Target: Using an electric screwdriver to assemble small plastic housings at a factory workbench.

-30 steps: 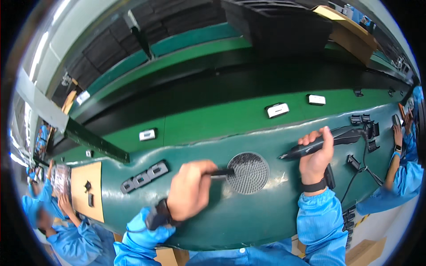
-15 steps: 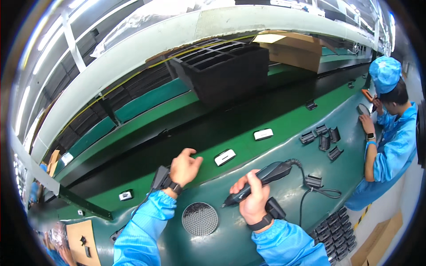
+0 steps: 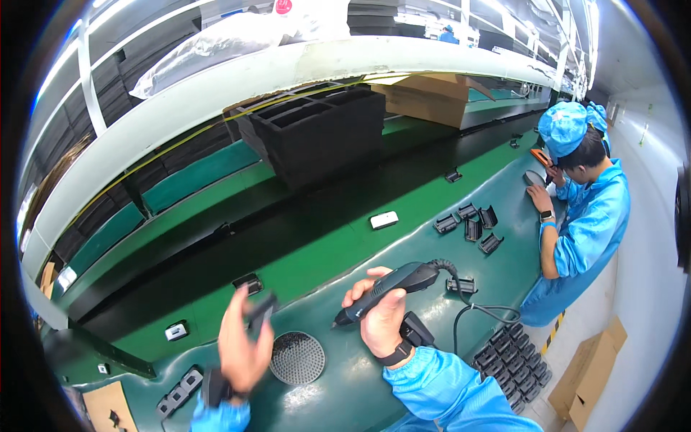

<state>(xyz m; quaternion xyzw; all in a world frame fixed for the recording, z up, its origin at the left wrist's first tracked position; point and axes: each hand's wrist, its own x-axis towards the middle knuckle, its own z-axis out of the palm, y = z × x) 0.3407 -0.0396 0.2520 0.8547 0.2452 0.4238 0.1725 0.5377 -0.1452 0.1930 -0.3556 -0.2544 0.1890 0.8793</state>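
My left hand [image 3: 243,344], blurred by motion, pinches a dark plastic part [image 3: 263,314] between thumb and fingers, above the left side of a round, dimpled grey disc [image 3: 298,358]. My right hand [image 3: 380,317] is wrapped round a black corded electric screwdriver [image 3: 394,286]. Its thin tip points down and left, over the bench near the disc. On the green belt beyond my left hand lies a black part [image 3: 249,283]. Farther right along the belt is a white-topped part [image 3: 384,220].
Several black clips [image 3: 473,230] lie on the bench [image 3: 432,317] to the right, near a co-worker [image 3: 583,209]. The screwdriver's cable [image 3: 458,324] loops there. Rows of black parts [image 3: 512,363] stand at the lower right. A black divided box [image 3: 317,137] stands beyond the belt.
My left hand has come back from the belt toward the disc with a dark part in it. One white-topped part no longer shows on the belt. The view has swung right.
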